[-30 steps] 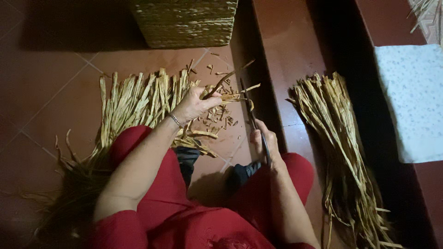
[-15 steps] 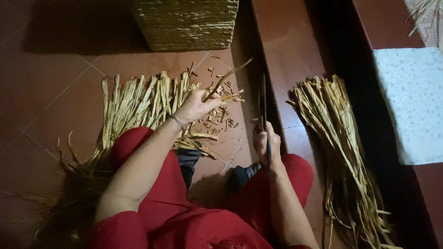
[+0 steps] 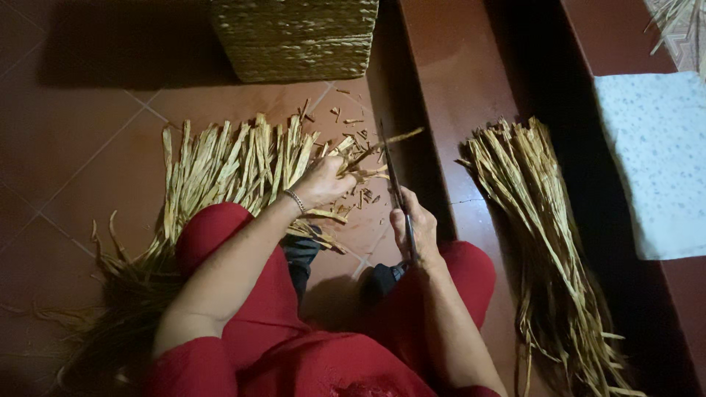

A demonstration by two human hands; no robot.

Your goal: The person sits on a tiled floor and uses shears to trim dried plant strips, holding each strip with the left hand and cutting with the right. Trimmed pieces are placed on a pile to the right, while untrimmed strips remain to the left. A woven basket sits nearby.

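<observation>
Since half a second ago, the right hand (image 3: 413, 229) has tipped its long dark blade (image 3: 395, 187) toward the straw ends; back then the blade stood straight up the floor.

Two big piles show how the work stands. One bundle of dry straw strips (image 3: 220, 173) lies spread on the red tile floor (image 3: 81, 154), under the left arm. A second bundle (image 3: 537, 220) lies well apart, on the step (image 3: 448, 88) to the right. Its ends look even, so it seems done. Little cut bits (image 3: 346, 121) lie near the blade, so some trimming is done, and much straw on the floor looks left to do.

A woven basket (image 3: 294, 37) stands at the top. A white speckled cloth (image 3: 654, 162) lies far right. No labels or signs show.

The left hand (image 3: 323, 182) is closed tight around a few straw ends (image 3: 368, 151). The right hand's fingers are curled around the blade's handle.
</observation>
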